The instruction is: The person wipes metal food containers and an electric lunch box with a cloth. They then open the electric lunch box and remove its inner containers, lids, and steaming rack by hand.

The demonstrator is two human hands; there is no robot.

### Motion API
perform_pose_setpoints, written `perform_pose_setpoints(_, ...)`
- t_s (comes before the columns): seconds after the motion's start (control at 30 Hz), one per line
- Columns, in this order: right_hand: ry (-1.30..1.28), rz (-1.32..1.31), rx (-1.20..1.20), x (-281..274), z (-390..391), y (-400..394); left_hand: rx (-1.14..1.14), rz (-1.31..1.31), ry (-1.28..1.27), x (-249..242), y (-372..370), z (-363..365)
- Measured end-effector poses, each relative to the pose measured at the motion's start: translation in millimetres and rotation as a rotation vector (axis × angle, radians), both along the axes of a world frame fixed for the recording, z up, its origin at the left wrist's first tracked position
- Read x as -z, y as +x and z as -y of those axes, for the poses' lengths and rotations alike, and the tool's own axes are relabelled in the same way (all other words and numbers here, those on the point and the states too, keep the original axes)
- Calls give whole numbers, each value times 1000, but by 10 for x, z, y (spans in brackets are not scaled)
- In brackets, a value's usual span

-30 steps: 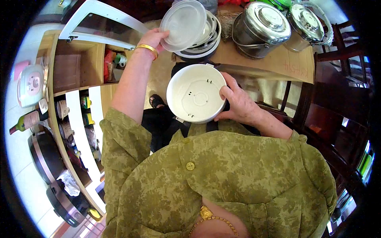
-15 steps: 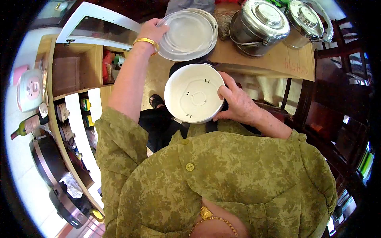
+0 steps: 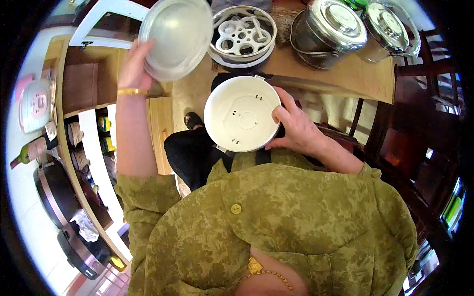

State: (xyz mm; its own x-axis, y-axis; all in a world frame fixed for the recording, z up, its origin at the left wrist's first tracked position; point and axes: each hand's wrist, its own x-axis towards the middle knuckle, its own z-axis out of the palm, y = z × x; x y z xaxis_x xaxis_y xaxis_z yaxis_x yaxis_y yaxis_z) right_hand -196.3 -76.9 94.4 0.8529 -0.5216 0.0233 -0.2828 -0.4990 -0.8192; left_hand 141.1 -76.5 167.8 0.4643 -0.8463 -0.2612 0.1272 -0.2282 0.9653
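A round translucent lid (image 3: 177, 39) is raised at the upper left, its near edge gripped by my left hand (image 3: 136, 66). To its right, a round container (image 3: 243, 58) on the cardboard holds a white insert (image 3: 242, 35) with round holes and a small spoon-like piece lying across it. Close to my body, my right hand (image 3: 296, 126) grips the rim of a white round bowl-like vessel (image 3: 242, 113), thumb over the edge. The inside of this vessel shows a few small dark slots and a faint ring at the bottom.
Two lidded steel pots (image 3: 331, 32) (image 3: 387, 29) stand on a cardboard box (image 3: 345, 79) at the upper right. On the left are an open cabinet (image 3: 89, 81) with its door (image 3: 111, 22) swung out, a rice cooker (image 3: 37, 106) and a bottle (image 3: 29, 152). Dark wooden furniture (image 3: 419, 113) lines the right.
My left hand has lifted the translucent lid off the round container and carried it left, uncovering the white insert. My right hand and the white vessel have hardly moved.
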Motion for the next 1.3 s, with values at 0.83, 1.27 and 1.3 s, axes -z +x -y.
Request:
perform_pose_setpoints(0.83,-21,-461,-225,-912,1045,413,355,222,176,723,-1024,-960)
perform_pose_setpoints(1.27,-790,-394,-107,145,1477,1360,413,373,240,581,-1091,-920)
perform_pose_setpoints(1.3,-789,-395,-107,130,1495,1339,414,371,240,605,-1087,-918)
